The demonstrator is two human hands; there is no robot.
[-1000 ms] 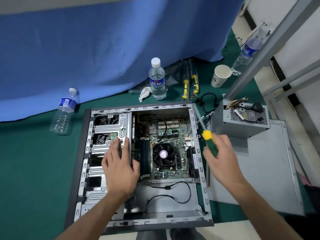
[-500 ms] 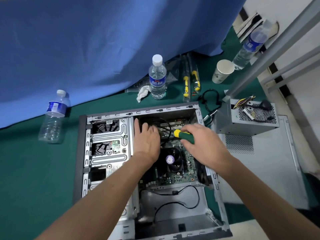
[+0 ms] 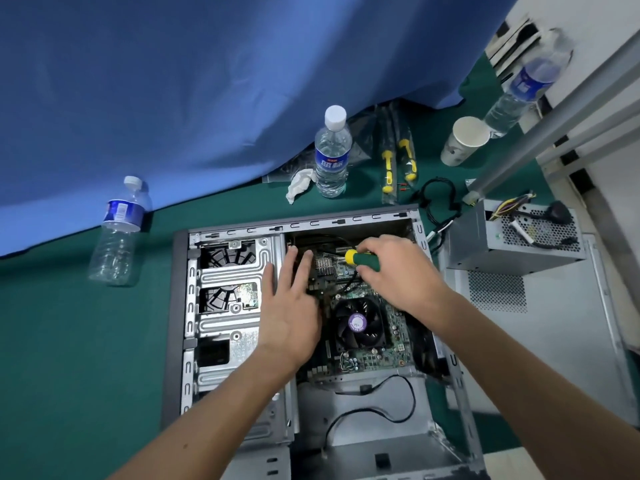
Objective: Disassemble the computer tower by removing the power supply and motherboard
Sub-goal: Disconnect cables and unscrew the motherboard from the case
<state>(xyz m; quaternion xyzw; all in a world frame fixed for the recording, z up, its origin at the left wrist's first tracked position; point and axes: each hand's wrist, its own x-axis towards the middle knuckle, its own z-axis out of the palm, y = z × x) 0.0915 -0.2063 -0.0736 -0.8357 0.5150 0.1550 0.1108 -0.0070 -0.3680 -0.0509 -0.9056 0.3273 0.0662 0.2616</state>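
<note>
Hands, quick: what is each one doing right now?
Left hand: open, fingers straight, over the motherboard.
Right hand: grips the screwdriver.

Green mat [image 3: 69,358]: three water bottles [image 3: 331,152] [image 3: 117,230] [image 3: 523,95], paper cup [image 3: 464,140], crumpled tissue [image 3: 299,183], two bagged yellow-handled tools [image 3: 398,164] along far edge. Blue cloth [image 3: 207,81] drapes behind.
</note>
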